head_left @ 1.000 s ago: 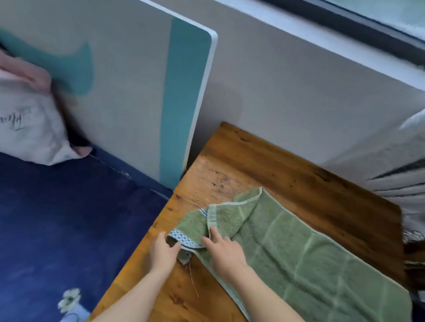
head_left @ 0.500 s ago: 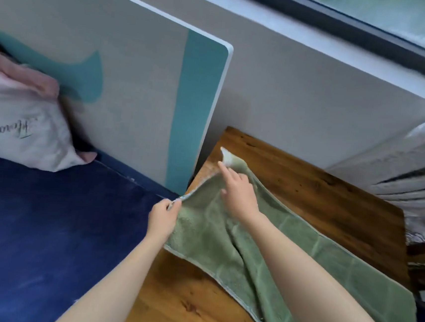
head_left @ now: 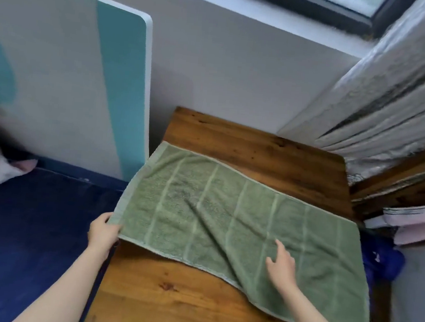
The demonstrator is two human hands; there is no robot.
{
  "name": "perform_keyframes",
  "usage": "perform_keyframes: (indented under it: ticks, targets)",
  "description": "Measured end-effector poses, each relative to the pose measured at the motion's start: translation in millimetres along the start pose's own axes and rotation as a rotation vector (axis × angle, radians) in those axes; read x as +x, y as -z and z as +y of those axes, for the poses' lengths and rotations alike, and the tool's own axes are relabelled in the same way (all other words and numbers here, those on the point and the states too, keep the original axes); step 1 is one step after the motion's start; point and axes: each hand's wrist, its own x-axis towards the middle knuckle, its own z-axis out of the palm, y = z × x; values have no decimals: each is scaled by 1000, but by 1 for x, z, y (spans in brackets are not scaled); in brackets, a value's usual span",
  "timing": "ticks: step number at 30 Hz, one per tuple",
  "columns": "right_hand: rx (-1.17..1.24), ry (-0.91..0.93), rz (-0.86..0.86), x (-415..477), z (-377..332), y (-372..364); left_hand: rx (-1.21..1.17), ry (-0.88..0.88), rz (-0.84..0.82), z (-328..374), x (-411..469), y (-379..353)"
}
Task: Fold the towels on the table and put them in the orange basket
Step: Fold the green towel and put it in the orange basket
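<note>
Bedroom corner under a window, curtain (head_left: 395,87) at upper right, blue bed (head_left: 30,234) at left. On the wooden table (head_left: 192,301), centre to lower right of frame: green towel (head_left: 227,214), spread open, a few wrinkles. Grips the towel's lower-left corner with left hand (head_left: 102,233), fingers curled under the hem. Rests right hand (head_left: 280,266) on the towel, lower right of centre, fingers straight and spread.
</note>
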Motion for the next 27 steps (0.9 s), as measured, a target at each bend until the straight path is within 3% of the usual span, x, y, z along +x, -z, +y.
perform_keyframes:
  ticks: [4,8,11,18,27]
  targets:
    - [52,-227,135,-14,55,13,-103,10,60,-13,4,32]
    - [87,-396,168,-27,100,26,286,4,119,-28,-7,27]
    - [150,-489,190,-31,134,37,570,-162,141,-27,-38,-7]
    - [235,-711,179,-23,218,51,822,-457,-86,-36,-133,-110]
    - [309,-492,116,-7,252,57,1188,-643,-203,-68,-216,-189]
